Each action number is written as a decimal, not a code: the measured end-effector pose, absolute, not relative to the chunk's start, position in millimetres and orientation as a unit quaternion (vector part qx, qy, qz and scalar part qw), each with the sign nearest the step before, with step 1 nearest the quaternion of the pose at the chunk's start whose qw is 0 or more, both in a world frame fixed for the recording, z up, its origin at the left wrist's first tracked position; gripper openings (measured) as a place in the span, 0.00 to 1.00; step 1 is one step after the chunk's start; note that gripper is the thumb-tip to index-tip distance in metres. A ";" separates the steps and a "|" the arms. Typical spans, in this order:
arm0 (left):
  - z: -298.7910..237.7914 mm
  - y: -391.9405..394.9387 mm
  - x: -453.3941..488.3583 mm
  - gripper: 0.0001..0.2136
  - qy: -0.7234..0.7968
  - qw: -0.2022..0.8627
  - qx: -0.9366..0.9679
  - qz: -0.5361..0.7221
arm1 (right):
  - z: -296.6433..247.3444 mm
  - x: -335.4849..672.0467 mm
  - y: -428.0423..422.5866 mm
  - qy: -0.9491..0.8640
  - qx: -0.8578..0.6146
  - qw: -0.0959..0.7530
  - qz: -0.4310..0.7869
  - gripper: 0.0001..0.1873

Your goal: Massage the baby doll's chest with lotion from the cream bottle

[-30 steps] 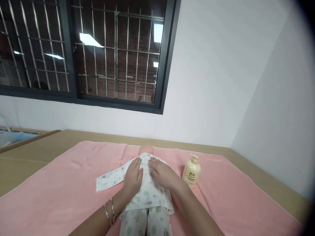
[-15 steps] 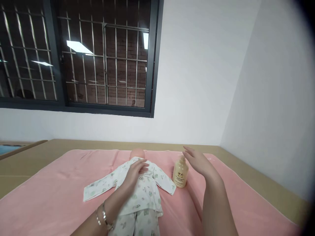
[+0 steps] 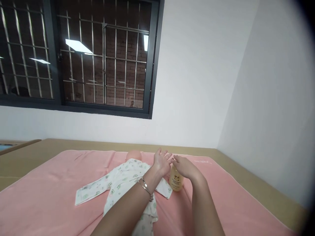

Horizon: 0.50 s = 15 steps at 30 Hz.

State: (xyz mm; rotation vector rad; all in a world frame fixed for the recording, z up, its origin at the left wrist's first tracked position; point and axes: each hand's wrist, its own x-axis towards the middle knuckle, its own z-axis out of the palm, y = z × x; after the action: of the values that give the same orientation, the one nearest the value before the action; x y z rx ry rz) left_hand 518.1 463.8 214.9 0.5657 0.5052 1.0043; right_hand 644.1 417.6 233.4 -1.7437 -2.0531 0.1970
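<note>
My left hand (image 3: 162,163) is turned palm up with its fingers spread and nothing in it. It hovers just left of the cream pump bottle (image 3: 176,179), near the bottle's top. My right hand (image 3: 185,167) lies over the top of that bottle, fingers stretched toward my left hand; it hides the pump head, so how far the pump is pressed does not show. The bottle stands upright beside the sleeve of a doll (image 3: 134,155) in a white printed outfit (image 3: 123,183). My left forearm crosses in front of the doll's body and hides part of it.
A pink sheet (image 3: 54,183) covers most of the tan padded surface (image 3: 31,157) under the doll. The white wall (image 3: 192,82) and a dark-framed window (image 3: 103,59) with bars stand behind. A raised edge (image 3: 22,144) runs along the far left.
My left hand has left the doll's chest, moved right to the bottle and turned palm up. My right hand has come left and down onto the bottle's top. The view has shifted slightly.
</note>
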 end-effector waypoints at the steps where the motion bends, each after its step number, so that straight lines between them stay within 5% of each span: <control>1: 214.4 463.8 519.9 0.32 0.230 0.812 0.251 0.474 | 234.0 642.7 417.8 -0.740 -0.636 0.211 0.055 0.17; 15: 195.9 416.0 447.3 0.30 0.211 0.863 0.178 0.423 | 228.4 629.7 426.4 -0.690 -0.692 0.212 0.012 0.20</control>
State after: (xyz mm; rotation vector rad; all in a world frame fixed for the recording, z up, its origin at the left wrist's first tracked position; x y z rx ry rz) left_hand 447.3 416.0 195.9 0.3731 0.4424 0.8861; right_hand 629.7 426.4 228.4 -1.9223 -1.9148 0.0327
